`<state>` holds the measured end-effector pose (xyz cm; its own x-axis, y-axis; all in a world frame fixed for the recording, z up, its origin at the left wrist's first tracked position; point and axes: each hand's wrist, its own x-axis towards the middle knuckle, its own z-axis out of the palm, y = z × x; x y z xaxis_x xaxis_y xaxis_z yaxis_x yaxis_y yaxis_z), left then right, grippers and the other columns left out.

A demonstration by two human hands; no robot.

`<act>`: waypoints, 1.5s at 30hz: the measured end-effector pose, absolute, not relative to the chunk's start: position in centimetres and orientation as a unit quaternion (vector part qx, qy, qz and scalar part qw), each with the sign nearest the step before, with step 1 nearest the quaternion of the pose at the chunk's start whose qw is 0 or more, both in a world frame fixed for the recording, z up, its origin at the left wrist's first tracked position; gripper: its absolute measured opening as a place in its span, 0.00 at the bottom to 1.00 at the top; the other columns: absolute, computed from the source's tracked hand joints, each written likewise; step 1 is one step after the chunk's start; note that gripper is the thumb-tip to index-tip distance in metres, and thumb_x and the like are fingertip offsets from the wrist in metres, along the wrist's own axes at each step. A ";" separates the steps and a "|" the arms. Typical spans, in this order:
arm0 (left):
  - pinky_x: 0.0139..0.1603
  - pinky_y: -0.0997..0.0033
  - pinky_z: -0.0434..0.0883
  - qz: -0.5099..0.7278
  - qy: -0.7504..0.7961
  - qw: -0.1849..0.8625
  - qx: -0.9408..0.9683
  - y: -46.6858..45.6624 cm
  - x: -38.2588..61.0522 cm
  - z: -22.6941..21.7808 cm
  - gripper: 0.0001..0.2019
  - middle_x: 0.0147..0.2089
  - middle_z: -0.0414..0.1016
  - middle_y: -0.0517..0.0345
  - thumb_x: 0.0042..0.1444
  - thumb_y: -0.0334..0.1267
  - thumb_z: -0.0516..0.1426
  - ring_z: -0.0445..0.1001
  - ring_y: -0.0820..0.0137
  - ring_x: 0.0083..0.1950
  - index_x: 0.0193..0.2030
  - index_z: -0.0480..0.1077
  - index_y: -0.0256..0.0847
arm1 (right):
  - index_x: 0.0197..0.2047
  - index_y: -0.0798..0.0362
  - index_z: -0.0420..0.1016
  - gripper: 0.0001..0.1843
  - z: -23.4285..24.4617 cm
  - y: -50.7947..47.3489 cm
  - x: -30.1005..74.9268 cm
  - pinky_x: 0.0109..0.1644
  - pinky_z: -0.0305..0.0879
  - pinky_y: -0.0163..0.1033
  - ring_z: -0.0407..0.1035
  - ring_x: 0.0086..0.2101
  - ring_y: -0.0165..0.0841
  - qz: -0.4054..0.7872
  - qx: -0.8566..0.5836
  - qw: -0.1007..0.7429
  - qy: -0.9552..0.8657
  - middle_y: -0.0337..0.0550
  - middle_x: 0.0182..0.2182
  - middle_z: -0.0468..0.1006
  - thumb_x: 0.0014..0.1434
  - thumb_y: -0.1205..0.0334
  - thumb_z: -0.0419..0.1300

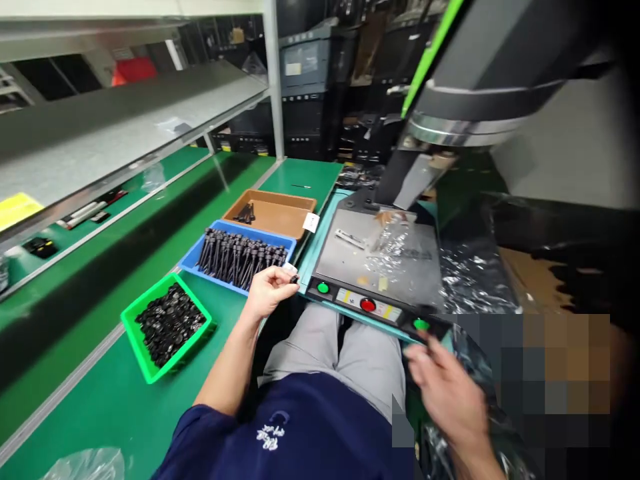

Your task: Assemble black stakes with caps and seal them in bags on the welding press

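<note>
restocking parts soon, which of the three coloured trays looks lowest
The brown tray: only a few black parts lie at its left end, leaving most of its floor bare; the blue tray and green tray are well filled.

The held part (294, 280) is black, the bin (132, 327) bright green.

Right hand (453, 393) motion-blurred; dark shadow across green surface (65, 360); lower right pixelated.

We note smooth, moulded-looking plastic for the green bin (179, 353), blue tray (193, 259) and brown tray (277, 217); the small black parts (173, 323) look glossy, the black rods (237, 257) matt. We see crinkled, shiny film (395, 243) over a dull metal plate (335, 263), and matt cloth trousers (305, 340).
</note>
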<state>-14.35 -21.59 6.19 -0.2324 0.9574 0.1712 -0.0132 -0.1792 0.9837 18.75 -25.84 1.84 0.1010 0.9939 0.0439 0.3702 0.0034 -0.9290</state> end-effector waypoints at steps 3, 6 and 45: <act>0.36 0.68 0.74 0.554 0.450 0.490 0.501 -20.3 -11.3 5.6 0.19 0.35 0.78 0.55 0.37 0.44 0.72 0.75 0.71 0.32 0.32 0.72 0.38 | 0.48 0.49 0.80 0.23 2.4 -24.9 15.7 0.35 0.71 0.40 0.73 0.30 0.38 0.382 -0.519 0.394 -0.655 0.46 0.31 0.79 0.61 0.41 0.56; 0.33 0.71 0.73 0.504 0.417 0.552 0.517 -19.8 -9.7 4.9 0.21 0.31 0.75 0.59 0.38 0.43 0.72 0.73 0.73 0.30 0.39 0.75 0.39 | 0.50 0.48 0.80 0.21 2.6 -23.6 13.7 0.41 0.71 0.41 0.74 0.35 0.38 0.380 -0.469 0.378 -0.701 0.46 0.34 0.79 0.66 0.46 0.52; 0.48 0.63 0.73 0.453 0.420 0.556 0.555 -16.6 -6.6 0.3 0.10 0.42 0.79 0.50 0.53 0.41 0.66 0.77 0.64 0.44 0.41 0.82 0.43 | 0.49 0.52 0.77 0.19 -1.7 -21.5 15.4 0.32 0.66 0.39 0.69 0.28 0.33 0.531 -0.529 0.318 -0.581 0.43 0.30 0.77 0.63 0.50 0.56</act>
<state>-6.64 -16.63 0.26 0.2359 0.9711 0.0354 -0.0375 -0.0273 0.9989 15.40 -21.52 -1.66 -0.2385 0.9520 -0.1920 0.2753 -0.1233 -0.9534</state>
